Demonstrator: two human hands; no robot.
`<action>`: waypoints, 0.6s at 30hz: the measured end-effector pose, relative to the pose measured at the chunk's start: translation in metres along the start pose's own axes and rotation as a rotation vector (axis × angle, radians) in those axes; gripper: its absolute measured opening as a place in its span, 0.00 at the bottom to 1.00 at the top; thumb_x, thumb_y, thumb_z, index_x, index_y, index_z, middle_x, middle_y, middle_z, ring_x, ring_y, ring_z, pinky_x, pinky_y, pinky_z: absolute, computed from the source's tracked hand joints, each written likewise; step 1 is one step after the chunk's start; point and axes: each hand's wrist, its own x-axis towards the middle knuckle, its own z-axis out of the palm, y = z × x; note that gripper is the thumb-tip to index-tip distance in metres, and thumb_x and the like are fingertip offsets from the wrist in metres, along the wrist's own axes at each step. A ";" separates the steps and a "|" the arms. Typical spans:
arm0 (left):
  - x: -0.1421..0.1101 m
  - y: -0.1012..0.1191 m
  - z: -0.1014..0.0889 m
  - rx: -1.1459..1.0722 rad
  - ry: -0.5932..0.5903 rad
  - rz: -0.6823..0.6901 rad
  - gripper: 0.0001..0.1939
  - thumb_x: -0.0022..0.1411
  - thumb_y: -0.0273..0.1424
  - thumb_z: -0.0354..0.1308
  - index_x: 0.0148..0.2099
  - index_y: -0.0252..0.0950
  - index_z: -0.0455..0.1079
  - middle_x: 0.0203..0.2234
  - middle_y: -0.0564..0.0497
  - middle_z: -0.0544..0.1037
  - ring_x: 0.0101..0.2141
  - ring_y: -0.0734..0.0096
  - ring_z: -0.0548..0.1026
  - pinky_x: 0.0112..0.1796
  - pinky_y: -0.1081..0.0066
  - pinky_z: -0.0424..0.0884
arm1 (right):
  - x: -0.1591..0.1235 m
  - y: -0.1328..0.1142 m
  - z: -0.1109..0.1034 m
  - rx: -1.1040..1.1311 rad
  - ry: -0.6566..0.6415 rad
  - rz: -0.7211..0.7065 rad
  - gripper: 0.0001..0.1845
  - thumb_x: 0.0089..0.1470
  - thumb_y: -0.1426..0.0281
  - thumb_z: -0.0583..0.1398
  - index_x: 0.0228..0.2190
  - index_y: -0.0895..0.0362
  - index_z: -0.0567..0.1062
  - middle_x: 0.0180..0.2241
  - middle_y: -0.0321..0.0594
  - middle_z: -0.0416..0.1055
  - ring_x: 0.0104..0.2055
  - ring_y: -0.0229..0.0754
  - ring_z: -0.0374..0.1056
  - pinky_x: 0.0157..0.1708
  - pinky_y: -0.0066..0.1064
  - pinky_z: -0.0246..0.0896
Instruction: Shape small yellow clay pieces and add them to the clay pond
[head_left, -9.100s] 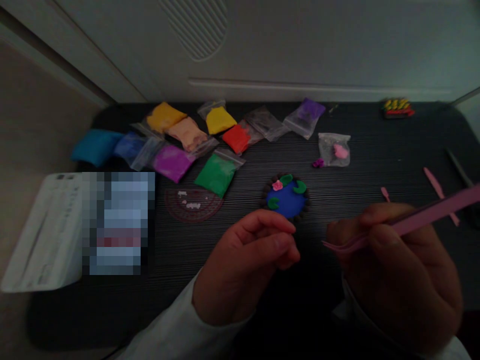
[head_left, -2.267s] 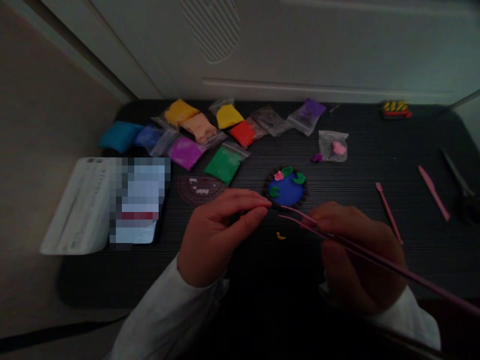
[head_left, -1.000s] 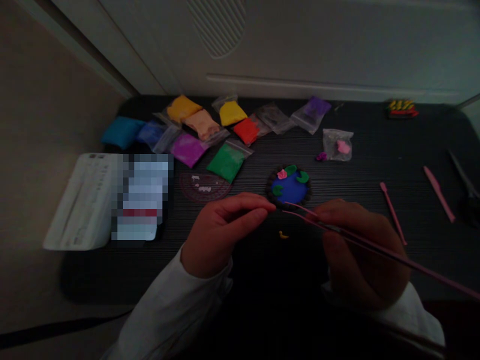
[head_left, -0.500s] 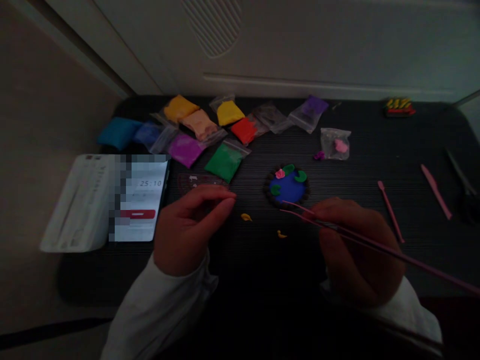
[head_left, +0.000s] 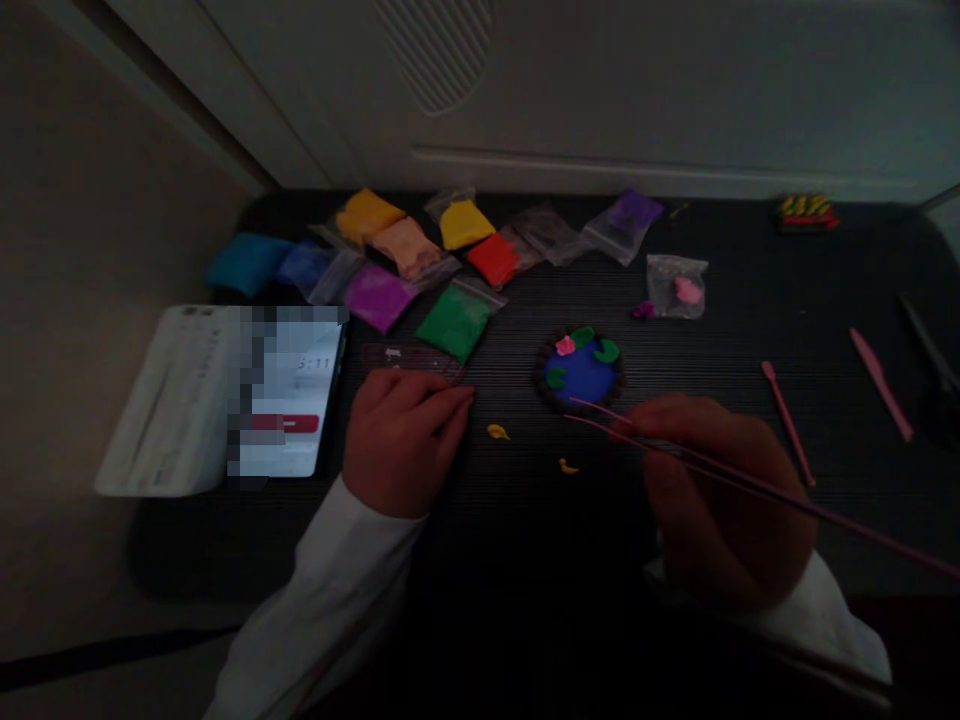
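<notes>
My right hand (head_left: pixel 724 500) holds a pair of pink tweezers (head_left: pixel 750 482); the tips are apart with nothing between them, over the near rim of a small clay pond (head_left: pixel 581 380). The pond has a blue middle, a dark pebbly rim, green lily pads and a pink flower (head_left: pixel 565 345). My left hand (head_left: pixel 401 440) is closed, palm down, thumb and forefinger tips together and nothing seen in them. Right of its fingertips lies a small yellow clay piece (head_left: pixel 498 432), shaped like a leaf or wing. A tiny yellow clay duck-like piece (head_left: pixel 568 466) lies below the pond.
Behind lie bags of coloured clay, among them a green bag (head_left: pixel 454 322) and a purple bag (head_left: pixel 379 297). A lit phone (head_left: pixel 300 400) sits at left by a white packet (head_left: pixel 169 400). At right are a pink modelling tool (head_left: pixel 787 425), a pink knife (head_left: pixel 881 385) and dark scissors (head_left: pixel 930 345).
My left hand has turned palm down and shifted slightly right, its wrist swinging inward. The tweezers stay over the pond's near rim. The whole view has shifted slightly.
</notes>
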 end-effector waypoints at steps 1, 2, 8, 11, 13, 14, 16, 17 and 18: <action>0.000 0.000 0.001 -0.003 -0.020 -0.006 0.09 0.53 0.31 0.55 0.36 0.37 0.74 0.28 0.49 0.76 0.31 0.62 0.68 0.35 0.62 0.64 | 0.000 0.000 0.000 -0.002 0.002 -0.010 0.19 0.42 0.82 0.56 0.39 0.58 0.68 0.34 0.40 0.70 0.36 0.41 0.67 0.32 0.35 0.62; 0.000 0.000 0.002 -0.013 -0.034 -0.014 0.09 0.53 0.31 0.55 0.36 0.38 0.74 0.28 0.49 0.76 0.32 0.62 0.67 0.35 0.62 0.64 | 0.000 0.001 0.000 -0.007 0.004 -0.019 0.19 0.42 0.82 0.56 0.39 0.58 0.68 0.34 0.40 0.70 0.36 0.41 0.67 0.32 0.35 0.62; -0.002 -0.001 0.005 -0.110 -0.079 -0.053 0.09 0.54 0.32 0.53 0.36 0.38 0.73 0.29 0.46 0.75 0.34 0.58 0.66 0.38 0.59 0.59 | -0.001 0.001 0.001 0.005 0.055 0.017 0.18 0.43 0.82 0.56 0.38 0.57 0.69 0.33 0.40 0.70 0.36 0.42 0.67 0.32 0.36 0.62; 0.000 0.002 0.002 -0.159 -0.087 -0.087 0.08 0.54 0.30 0.52 0.35 0.37 0.70 0.30 0.46 0.73 0.34 0.58 0.66 0.39 0.60 0.59 | 0.000 0.001 0.003 -0.010 0.083 -0.009 0.17 0.44 0.80 0.56 0.38 0.56 0.69 0.32 0.39 0.70 0.34 0.41 0.67 0.30 0.35 0.62; 0.003 0.005 -0.001 -0.194 -0.077 -0.107 0.07 0.54 0.29 0.51 0.35 0.34 0.68 0.30 0.44 0.72 0.35 0.58 0.66 0.39 0.61 0.58 | 0.001 0.002 0.004 -0.006 0.095 -0.017 0.16 0.44 0.80 0.56 0.38 0.56 0.69 0.32 0.39 0.70 0.33 0.40 0.67 0.30 0.35 0.62; 0.003 0.006 -0.002 -0.215 -0.064 -0.115 0.06 0.54 0.28 0.50 0.34 0.33 0.67 0.30 0.44 0.71 0.35 0.58 0.66 0.39 0.61 0.59 | 0.001 0.002 0.004 -0.002 0.105 -0.015 0.16 0.44 0.80 0.56 0.38 0.56 0.70 0.32 0.39 0.70 0.33 0.40 0.67 0.30 0.35 0.62; 0.004 0.009 -0.005 -0.280 -0.035 -0.126 0.04 0.55 0.26 0.49 0.33 0.33 0.64 0.29 0.45 0.69 0.35 0.60 0.65 0.39 0.63 0.59 | 0.002 0.001 0.004 -0.001 0.107 -0.001 0.15 0.45 0.79 0.56 0.37 0.56 0.70 0.32 0.39 0.70 0.33 0.40 0.67 0.30 0.35 0.62; 0.004 0.011 -0.007 -0.330 -0.023 -0.136 0.03 0.55 0.26 0.49 0.33 0.33 0.63 0.29 0.46 0.68 0.35 0.62 0.65 0.39 0.64 0.59 | 0.001 0.001 0.003 -0.001 0.100 0.009 0.15 0.45 0.79 0.56 0.37 0.56 0.70 0.32 0.39 0.70 0.33 0.40 0.66 0.30 0.35 0.61; 0.003 0.014 -0.009 -0.392 -0.022 -0.155 0.03 0.56 0.26 0.48 0.34 0.34 0.62 0.29 0.47 0.67 0.35 0.63 0.65 0.39 0.65 0.59 | 0.001 0.000 0.002 -0.011 0.106 0.012 0.15 0.45 0.79 0.56 0.37 0.55 0.69 0.32 0.38 0.69 0.33 0.39 0.66 0.30 0.34 0.61</action>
